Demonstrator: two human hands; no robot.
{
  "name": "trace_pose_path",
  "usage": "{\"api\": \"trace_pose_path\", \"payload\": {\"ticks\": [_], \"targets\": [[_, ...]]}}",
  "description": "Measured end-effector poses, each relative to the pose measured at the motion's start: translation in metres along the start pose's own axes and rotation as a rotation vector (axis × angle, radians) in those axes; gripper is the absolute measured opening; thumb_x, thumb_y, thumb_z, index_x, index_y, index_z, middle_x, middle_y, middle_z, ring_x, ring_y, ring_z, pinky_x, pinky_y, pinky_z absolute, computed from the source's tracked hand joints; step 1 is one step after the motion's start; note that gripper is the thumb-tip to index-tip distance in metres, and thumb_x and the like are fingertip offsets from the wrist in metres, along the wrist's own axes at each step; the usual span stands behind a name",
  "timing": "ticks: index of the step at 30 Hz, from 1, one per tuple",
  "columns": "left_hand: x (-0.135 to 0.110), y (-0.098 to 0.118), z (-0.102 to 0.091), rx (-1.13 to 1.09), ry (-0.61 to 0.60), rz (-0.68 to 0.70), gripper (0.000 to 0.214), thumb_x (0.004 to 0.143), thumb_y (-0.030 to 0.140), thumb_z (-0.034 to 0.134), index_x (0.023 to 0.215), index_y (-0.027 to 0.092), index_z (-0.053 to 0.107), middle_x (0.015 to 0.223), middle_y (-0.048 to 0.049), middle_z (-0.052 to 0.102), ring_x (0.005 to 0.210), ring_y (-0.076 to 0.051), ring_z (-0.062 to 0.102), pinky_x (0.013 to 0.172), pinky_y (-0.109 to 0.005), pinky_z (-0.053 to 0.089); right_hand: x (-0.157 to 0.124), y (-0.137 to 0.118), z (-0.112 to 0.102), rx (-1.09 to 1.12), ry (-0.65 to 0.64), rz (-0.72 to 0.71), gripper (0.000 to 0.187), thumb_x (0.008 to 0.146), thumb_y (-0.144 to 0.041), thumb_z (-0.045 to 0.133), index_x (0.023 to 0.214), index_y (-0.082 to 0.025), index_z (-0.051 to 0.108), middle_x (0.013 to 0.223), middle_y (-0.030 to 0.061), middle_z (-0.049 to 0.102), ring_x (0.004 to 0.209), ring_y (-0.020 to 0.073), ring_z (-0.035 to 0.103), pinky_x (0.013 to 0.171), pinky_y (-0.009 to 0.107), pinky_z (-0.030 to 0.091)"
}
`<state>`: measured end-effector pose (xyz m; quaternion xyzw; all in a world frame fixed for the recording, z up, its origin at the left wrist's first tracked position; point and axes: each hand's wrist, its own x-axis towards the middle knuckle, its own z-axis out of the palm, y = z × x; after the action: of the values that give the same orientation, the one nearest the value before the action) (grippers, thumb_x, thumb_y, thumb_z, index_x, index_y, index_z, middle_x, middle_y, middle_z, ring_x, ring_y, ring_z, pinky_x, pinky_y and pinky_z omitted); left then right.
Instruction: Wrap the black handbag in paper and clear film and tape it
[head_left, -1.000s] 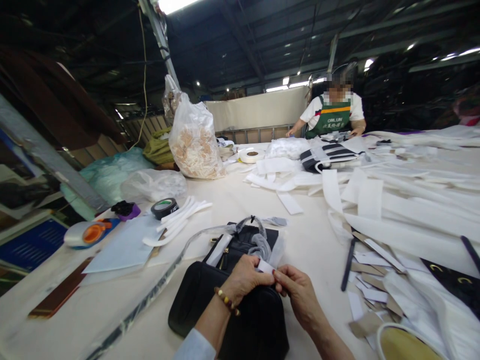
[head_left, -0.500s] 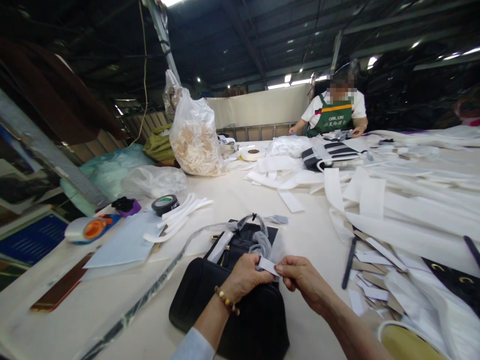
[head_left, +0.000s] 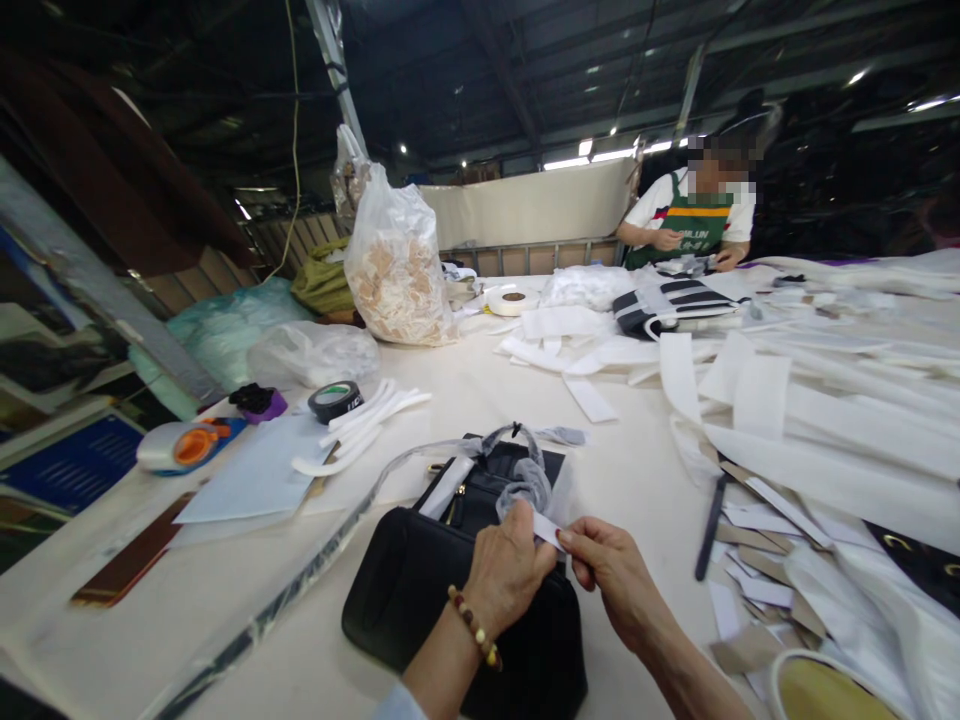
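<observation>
A black bag [head_left: 405, 590] lies on the table in front of me, its strap wrapped in clear film and trailing to the lower left. Over the bag, my left hand [head_left: 506, 565] is closed on one end of a small white strip [head_left: 548, 530]. My right hand [head_left: 607, 565] pinches the strip's other end between thumb and fingertips. Just beyond my left hand, a grey translucent wrapping [head_left: 525, 485] is bunched around the bag's handle. A white wrapped piece [head_left: 448, 487] lies by the bag's zipper pull.
To the left are black tape [head_left: 334, 401], white cords [head_left: 375, 425], pale blue sheets [head_left: 251, 470] and a tape dispenser [head_left: 176, 452]. White strips [head_left: 832, 460], card scraps [head_left: 761, 570] and a tub [head_left: 821, 690] lie right. Behind stand a scrap-filled plastic bag [head_left: 401, 260] and a co-worker [head_left: 694, 220].
My left hand has turned over the strip, its knuckles now covering more of it. My right hand keeps its pinch. The co-worker's hand has lifted from the table. The view has shifted slightly.
</observation>
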<state>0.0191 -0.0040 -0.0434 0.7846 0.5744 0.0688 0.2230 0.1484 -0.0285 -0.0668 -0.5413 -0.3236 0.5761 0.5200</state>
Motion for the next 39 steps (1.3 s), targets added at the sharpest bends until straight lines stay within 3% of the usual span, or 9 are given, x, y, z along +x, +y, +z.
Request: {"api": "trace_pose_path", "payload": {"ticks": [4,12,23,29,39], "targets": [[-0.002,0.001,0.003,0.022,0.036,-0.022,0.018,0.082,0.029,0.037,0.092,0.017,0.046,0.083,-0.0086,0.062,0.083,-0.024,0.061,0.07,-0.03,0.036,0.0,0.004,0.0,0.029,-0.015,-0.012,0.029,0.057,-0.041,0.069,0.049,-0.018,0.052,0.035,-0.0048,0.045,0.037,0.0065,0.032,0.044,0.025,0.02],[0.003,-0.008,0.004,-0.067,0.052,-0.056,0.015,0.079,0.027,0.04,0.089,0.02,0.049,0.076,-0.0022,0.062,0.071,-0.018,0.059,0.063,-0.026,0.033,0.003,0.028,-0.005,0.162,-0.042,0.012,0.034,0.058,-0.043,0.073,0.053,-0.017,0.053,0.037,-0.0058,0.044,0.039,0.0059,0.031,0.044,0.023,0.019],[0.008,-0.009,-0.003,-0.126,-0.015,-0.021,0.01,0.074,0.027,0.048,0.078,0.02,0.054,0.067,0.002,0.056,0.063,-0.014,0.052,0.058,-0.023,0.03,0.006,0.035,0.008,0.352,0.11,0.057,0.039,0.045,-0.04,0.079,0.049,-0.018,0.047,0.035,-0.008,0.037,0.036,0.0043,0.025,0.041,0.023,0.014],[0.011,-0.006,-0.002,-0.105,-0.023,-0.059,0.024,0.075,0.042,0.05,0.073,0.019,0.056,0.063,0.0012,0.054,0.061,-0.014,0.05,0.055,-0.023,0.027,0.007,0.031,0.009,0.401,0.111,0.089,0.042,0.041,-0.038,0.08,0.061,-0.02,0.048,0.034,-0.0103,0.035,0.034,0.0045,0.024,0.039,0.022,0.012],[0.015,-0.009,0.0,-0.189,-0.06,-0.06,0.021,0.071,0.039,0.053,0.067,0.018,0.056,0.059,0.0039,0.049,0.057,-0.011,0.044,0.053,-0.022,0.025,0.008,0.033,-0.003,0.341,-0.031,0.138,0.039,0.046,-0.04,0.081,0.061,-0.015,0.056,0.034,-0.0085,0.039,0.035,0.0026,0.024,0.04,0.02,0.013]]}}
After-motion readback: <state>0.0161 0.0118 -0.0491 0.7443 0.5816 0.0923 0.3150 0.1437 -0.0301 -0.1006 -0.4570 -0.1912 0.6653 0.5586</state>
